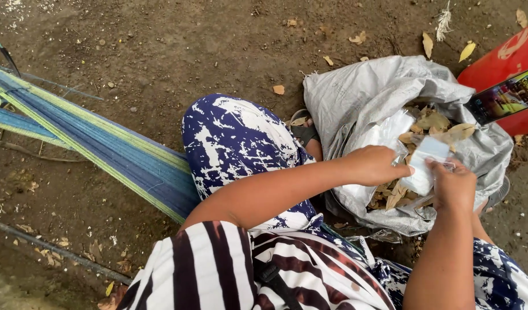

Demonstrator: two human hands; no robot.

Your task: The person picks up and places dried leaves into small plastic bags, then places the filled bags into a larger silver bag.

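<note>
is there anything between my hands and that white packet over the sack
Nothing visible. Both the left hand and the right hand already touch the white packet, held above the open grey sack of dry leaves.

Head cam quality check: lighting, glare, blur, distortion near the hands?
Head view: soft, even daylight, no hard shadows; left hand and right hand sharp on the clear plastic packet; mild sheen on the grey sack; blue hammock lines bow slightly, wide-angle distortion.
</note>
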